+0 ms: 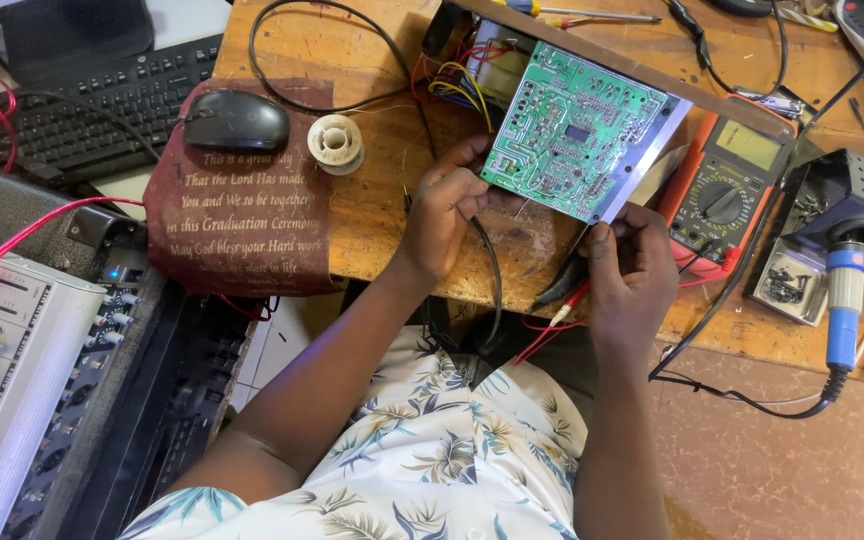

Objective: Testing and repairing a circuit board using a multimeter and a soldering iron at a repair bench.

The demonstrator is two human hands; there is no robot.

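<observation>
Both your bare forearms reach forward from the floral short sleeves, converging slightly, your left hand (442,215) bent at the wrist with fingers curled inward in a pinch and thumb on top, your right hand (630,268) back-up with fingers flexed in a closed grip.

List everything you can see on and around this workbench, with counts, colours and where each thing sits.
circuit board: one, green, tilted up at bench centre, held by both hands
multimeter: one, orange and black, right of the board
soldering iron: one, blue handle, in a black stand at right
solder spool: one, white, on the bench left of the board
mouse: one, black, on a maroon printed cloth
keyboard: one, black, upper left
mixing console: one, silver, lower left
left hand: grips the board's left edge
right hand: at the board's lower corner, with probes
</observation>
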